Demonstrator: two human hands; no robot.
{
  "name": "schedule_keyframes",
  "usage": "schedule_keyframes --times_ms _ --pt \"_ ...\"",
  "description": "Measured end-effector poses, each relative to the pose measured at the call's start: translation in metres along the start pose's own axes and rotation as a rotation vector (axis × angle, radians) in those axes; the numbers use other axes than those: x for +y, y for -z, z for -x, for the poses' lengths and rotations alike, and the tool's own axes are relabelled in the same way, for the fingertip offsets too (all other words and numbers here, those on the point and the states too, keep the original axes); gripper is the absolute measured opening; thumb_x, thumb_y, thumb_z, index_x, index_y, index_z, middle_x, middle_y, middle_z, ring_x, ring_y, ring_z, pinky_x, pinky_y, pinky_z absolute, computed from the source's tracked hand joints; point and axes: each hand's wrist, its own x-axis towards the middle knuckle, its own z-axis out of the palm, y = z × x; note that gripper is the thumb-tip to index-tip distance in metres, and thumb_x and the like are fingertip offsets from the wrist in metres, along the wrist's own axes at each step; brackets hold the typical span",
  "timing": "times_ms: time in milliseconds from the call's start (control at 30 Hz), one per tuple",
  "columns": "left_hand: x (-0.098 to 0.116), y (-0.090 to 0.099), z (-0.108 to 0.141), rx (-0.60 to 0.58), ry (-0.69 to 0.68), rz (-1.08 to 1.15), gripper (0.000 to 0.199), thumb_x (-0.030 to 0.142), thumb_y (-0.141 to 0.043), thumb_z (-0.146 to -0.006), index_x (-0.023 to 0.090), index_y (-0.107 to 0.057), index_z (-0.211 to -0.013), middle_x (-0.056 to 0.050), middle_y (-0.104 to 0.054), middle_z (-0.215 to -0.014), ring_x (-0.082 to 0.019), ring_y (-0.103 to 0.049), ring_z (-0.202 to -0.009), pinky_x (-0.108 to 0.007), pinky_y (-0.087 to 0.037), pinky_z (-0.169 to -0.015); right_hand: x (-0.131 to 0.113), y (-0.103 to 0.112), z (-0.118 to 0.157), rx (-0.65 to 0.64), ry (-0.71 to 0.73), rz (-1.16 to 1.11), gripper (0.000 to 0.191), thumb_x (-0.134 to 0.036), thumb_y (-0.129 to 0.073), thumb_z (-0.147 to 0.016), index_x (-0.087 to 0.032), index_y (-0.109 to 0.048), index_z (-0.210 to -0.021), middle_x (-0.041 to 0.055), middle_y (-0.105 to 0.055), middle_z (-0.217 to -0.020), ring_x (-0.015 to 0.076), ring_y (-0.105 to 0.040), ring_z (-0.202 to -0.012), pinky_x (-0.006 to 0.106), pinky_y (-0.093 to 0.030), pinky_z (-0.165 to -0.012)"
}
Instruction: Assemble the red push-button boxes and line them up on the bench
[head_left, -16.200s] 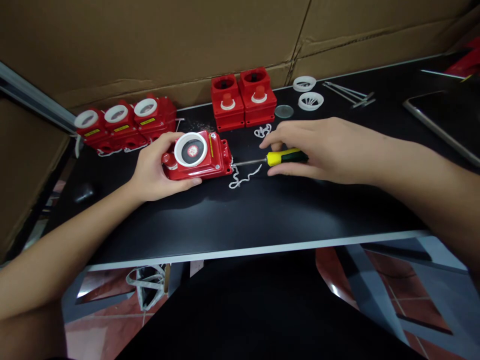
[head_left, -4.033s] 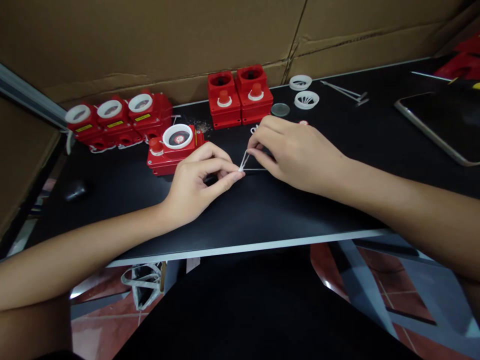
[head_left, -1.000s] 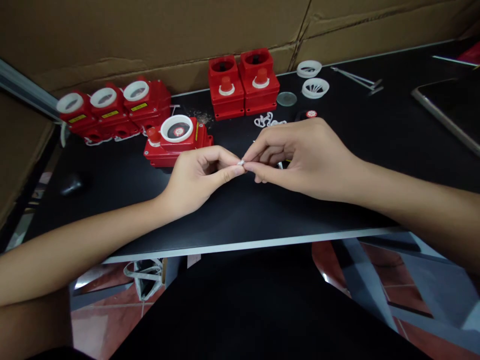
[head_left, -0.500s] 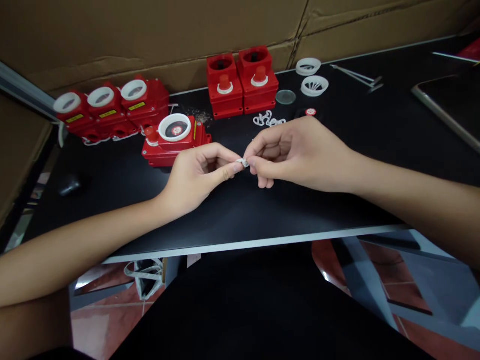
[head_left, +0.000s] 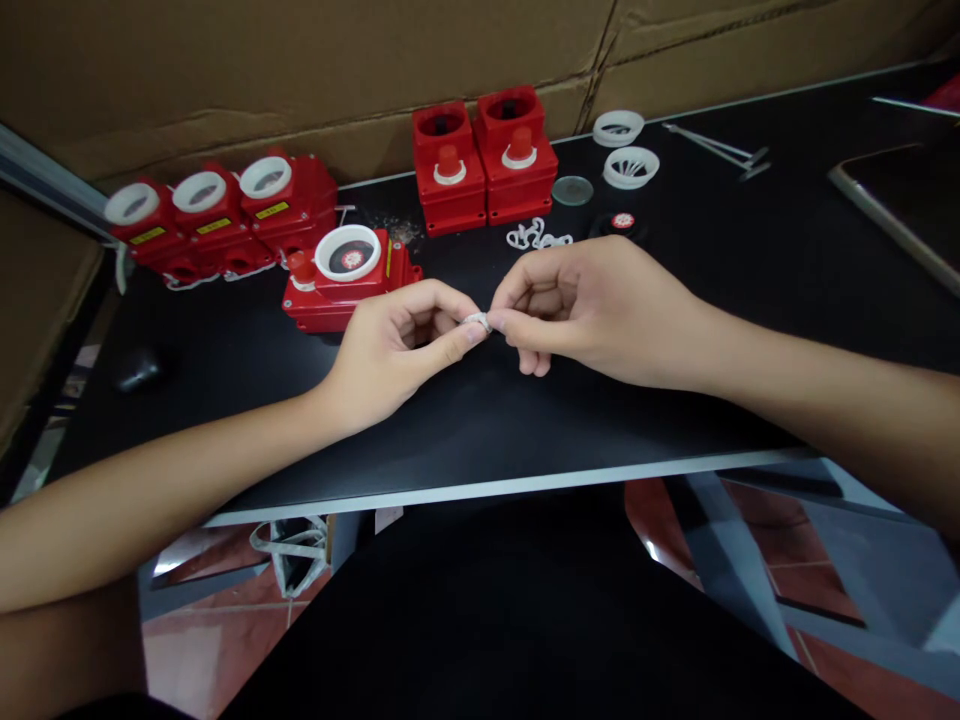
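Observation:
Between the thumb and forefinger of my left hand (head_left: pixel 401 345) is a small whitish piece (head_left: pixel 477 320), too small to name. My right hand (head_left: pixel 592 310) pinches at its right end, so both sets of fingertips meet on it above the black table. Just behind my left hand sits a red housing (head_left: pixel 322 312) with a white ring (head_left: pixel 348 252) around its round window. Beyond my right hand lie several white plastic clips (head_left: pixel 536 236) and a black disc with a red-and-white centre (head_left: pixel 622 222).
Three red housings with white rings (head_left: pixel 266 178) stand at the back left, and two red housings (head_left: pixel 517 185) without rings at the back middle. A glass disc (head_left: pixel 572 191), loose white rings (head_left: pixel 631 168) and T-shaped metal rods (head_left: pixel 720 150) lie right of them. A computer mouse (head_left: pixel 138 370) rests far left.
Both hands stay in nearly the same place. The whitish piece has shifted slightly left and turned a little between the fingertips.

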Motion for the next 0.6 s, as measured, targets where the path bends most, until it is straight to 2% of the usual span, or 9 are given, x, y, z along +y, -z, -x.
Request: schedule_keyframes --times_ms 233,400,600 --pt "-0.0005 0.0020 -0.0023 -0.043 0.005 0.032 0.054 0.071 -0.100 -0.095 0.019 -0.083 -0.095 -0.004 -0.078 -0.087 -0.015 -0.067 -0.075 -0.028 -0.057 -0.067 0.0022 -0.0014 0.0016 0.005 0.069 0.063 0.015 -0.016 -0.081 -0.104 -0.020 -0.072 -0.092 -0.0039 -0.076 -0.070 0.0081 -0.074 -0.061 0.020 -0.059 -0.062" --pt "0.0012 0.0026 -0.0029 -0.039 0.028 0.052 0.056 0.072 -0.101 -0.093 0.019 -0.082 -0.094 -0.006 -0.081 -0.092 -0.016 -0.072 -0.076 -0.028 -0.061 -0.069 0.0024 -0.0020 0.0032 -0.018 0.139 0.134 0.009 -0.022 -0.077 -0.105 -0.023 -0.072 -0.097 -0.0034 -0.078 -0.074 0.0102 -0.076 -0.065 0.024 -0.058 -0.062" --pt "0.0003 0.0019 -0.0042 -0.046 0.015 0.063 0.060 0.076 -0.099 -0.094 0.019 -0.081 -0.094 -0.005 -0.081 -0.091 -0.015 -0.071 -0.074 -0.027 -0.061 -0.069 0.0024 -0.0025 0.0032 0.014 0.228 0.216 0.013 -0.027 -0.073 -0.106 -0.024 -0.071 -0.093 -0.0031 -0.078 -0.078 0.0109 -0.074 -0.064 0.029 -0.054 -0.062"
